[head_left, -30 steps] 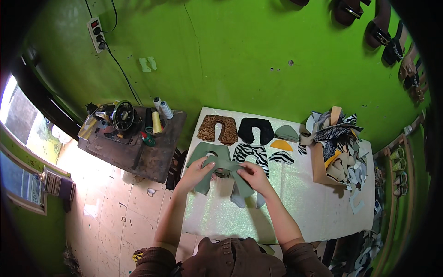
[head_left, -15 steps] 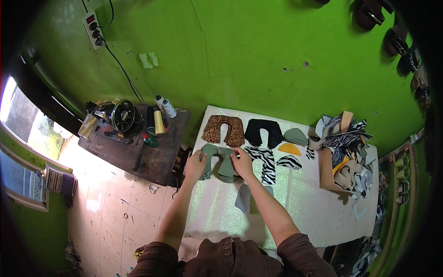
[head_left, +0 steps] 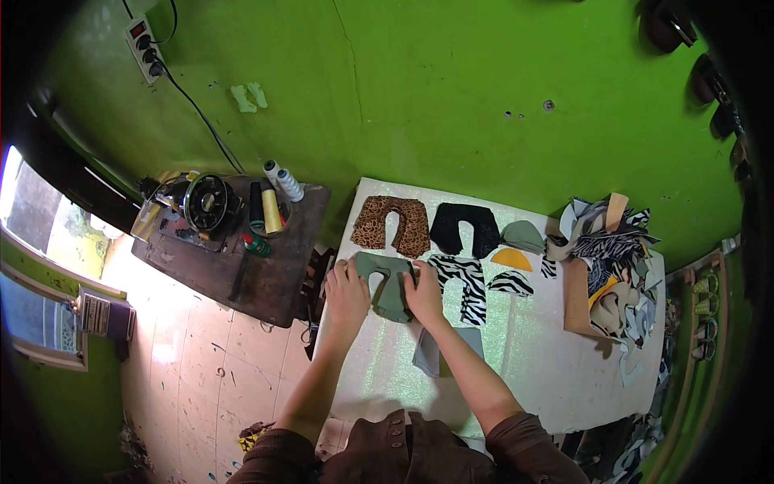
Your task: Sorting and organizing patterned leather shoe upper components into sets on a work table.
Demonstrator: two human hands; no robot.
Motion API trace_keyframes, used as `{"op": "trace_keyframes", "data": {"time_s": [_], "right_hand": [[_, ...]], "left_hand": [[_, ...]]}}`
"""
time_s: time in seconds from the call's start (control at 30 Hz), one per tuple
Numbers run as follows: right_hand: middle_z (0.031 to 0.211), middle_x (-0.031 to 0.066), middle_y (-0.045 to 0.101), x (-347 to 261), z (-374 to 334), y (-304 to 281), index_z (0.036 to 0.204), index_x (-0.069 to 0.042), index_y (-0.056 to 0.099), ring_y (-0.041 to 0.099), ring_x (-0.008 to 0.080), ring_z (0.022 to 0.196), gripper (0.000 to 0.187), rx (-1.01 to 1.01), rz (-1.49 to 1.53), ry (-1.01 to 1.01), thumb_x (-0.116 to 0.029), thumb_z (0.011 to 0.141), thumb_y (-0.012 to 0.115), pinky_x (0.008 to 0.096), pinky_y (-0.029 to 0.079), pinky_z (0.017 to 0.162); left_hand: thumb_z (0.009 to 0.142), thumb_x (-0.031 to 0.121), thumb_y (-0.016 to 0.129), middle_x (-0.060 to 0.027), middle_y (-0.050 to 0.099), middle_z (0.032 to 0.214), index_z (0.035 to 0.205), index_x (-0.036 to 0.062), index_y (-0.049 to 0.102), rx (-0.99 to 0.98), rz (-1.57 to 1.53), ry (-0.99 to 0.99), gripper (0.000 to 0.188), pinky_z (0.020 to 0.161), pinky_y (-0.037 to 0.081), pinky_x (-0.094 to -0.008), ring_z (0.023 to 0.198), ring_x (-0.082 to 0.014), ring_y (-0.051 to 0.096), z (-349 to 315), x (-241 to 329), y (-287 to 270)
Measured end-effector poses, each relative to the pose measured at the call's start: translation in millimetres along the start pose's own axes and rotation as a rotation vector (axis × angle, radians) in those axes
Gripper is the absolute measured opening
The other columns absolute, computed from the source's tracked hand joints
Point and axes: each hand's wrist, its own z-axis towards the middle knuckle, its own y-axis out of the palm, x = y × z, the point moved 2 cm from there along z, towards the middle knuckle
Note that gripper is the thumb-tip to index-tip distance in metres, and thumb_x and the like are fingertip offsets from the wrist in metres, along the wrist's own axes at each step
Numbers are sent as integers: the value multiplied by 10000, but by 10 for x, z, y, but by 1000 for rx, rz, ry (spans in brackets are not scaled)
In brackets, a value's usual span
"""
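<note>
Both the left hand and right hand are pressing flat, fingers released, on the green cutout; smoothing outward evenly is keeping it lying square beside the zebra piece.
</note>
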Motion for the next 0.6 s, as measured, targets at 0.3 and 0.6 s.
{"op": "trace_keyframes", "data": {"time_s": [0.3, 0.6], "right_hand": [[758, 8, 494, 109, -203, -202, 1096, -3, 459, 494, 96, 699, 466, -288, 723, 549, -32, 682, 671, 216, 422, 637], [800, 5, 552, 167, -276, -150, 1026, 0, 523, 512, 64, 711, 289, -411, 929, 567, 20, 751, 608, 187, 414, 667]], "left_hand": [[724, 142, 603, -137, 471, 1117, 1144, 40, 479, -491, -338, 310, 449, 872, 398, -356, 1041, -302, 458, -147, 233, 55], [806, 169, 514, -197, 570, 1014, 1059, 5, 555, -626, -555, 188, 305, 804, 434, -361, 885, -345, 553, 23, 42, 24]]}}
